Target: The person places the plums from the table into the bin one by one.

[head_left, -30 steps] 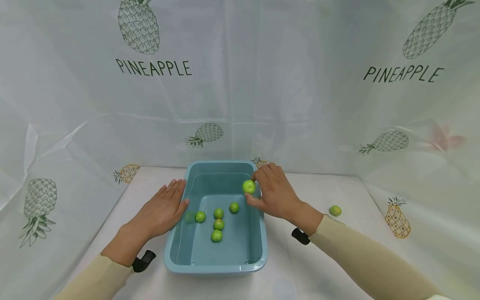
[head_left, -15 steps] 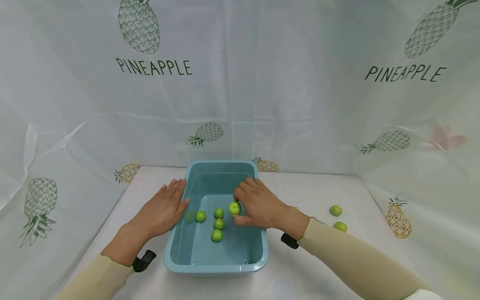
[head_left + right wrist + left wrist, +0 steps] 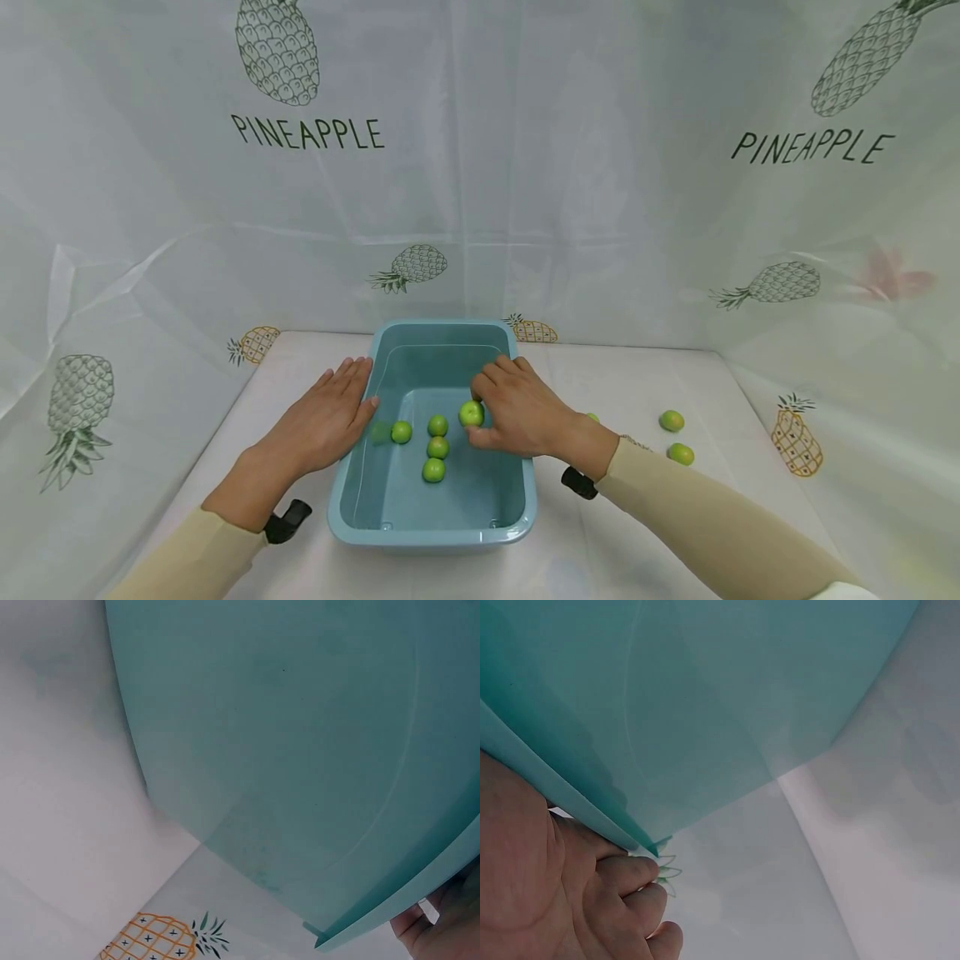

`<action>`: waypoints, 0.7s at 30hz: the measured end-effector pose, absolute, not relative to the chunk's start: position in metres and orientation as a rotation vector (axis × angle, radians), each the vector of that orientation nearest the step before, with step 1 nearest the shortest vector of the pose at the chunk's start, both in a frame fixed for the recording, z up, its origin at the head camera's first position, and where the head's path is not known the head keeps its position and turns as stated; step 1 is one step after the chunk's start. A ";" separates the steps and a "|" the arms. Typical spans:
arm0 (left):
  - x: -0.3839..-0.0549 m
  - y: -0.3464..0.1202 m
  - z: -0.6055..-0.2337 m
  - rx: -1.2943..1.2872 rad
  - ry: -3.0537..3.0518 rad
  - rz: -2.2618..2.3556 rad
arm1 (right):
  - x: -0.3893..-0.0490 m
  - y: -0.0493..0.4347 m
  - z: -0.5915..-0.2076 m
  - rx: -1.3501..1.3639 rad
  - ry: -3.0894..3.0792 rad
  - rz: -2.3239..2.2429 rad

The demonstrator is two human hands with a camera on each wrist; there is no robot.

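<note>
My right hand (image 3: 517,408) reaches over the right rim of a blue plastic basin (image 3: 431,540) and pinches a lime (image 3: 471,414) between thumb and fingers. Inside the basin, left of that hand, lie several limes, among them one at the left (image 3: 401,432) and one in front (image 3: 433,471). My left hand (image 3: 322,417) lies with straight fingers along the basin's left rim. The left wrist view has the left hand (image 3: 592,885) under the basin's rim (image 3: 547,776). In the right wrist view only part of the right hand (image 3: 442,926) shows beyond the rim.
On the white table (image 3: 615,533), right of the basin, lie a lime (image 3: 672,421), a second lime (image 3: 681,454) and a third lime (image 3: 592,417) partly behind the right forearm. A pineapple-printed sheet (image 3: 600,208) rises behind the table.
The right hand has moved left and lower, from beside the right rim to over the basin, with its lime. It barely moves in the last half second. The left hand stays put.
</note>
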State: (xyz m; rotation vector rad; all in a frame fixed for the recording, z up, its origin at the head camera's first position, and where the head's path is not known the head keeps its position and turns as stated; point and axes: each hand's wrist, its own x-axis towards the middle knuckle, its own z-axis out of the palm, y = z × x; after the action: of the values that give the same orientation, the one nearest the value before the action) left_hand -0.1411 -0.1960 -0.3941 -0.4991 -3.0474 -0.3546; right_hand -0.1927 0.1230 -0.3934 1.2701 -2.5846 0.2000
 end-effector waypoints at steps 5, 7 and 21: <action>-0.141 -0.196 -0.394 -0.502 -3.046 -0.362 | -0.192 0.123 -0.394 1.264 -2.579 0.213; -0.141 -0.196 -0.393 -0.501 -3.047 -0.361 | -0.192 0.123 -0.394 1.266 -2.577 0.222; -0.140 -0.195 -0.391 -0.500 -3.044 -0.376 | -0.192 0.124 -0.394 1.268 -2.566 0.240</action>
State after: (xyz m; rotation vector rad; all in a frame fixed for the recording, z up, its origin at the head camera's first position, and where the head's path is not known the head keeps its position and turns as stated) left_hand -0.1398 -0.1948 -0.3909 -0.4998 -3.0442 -0.3764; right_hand -0.1917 0.1243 -0.3936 1.2685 -2.5656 0.2399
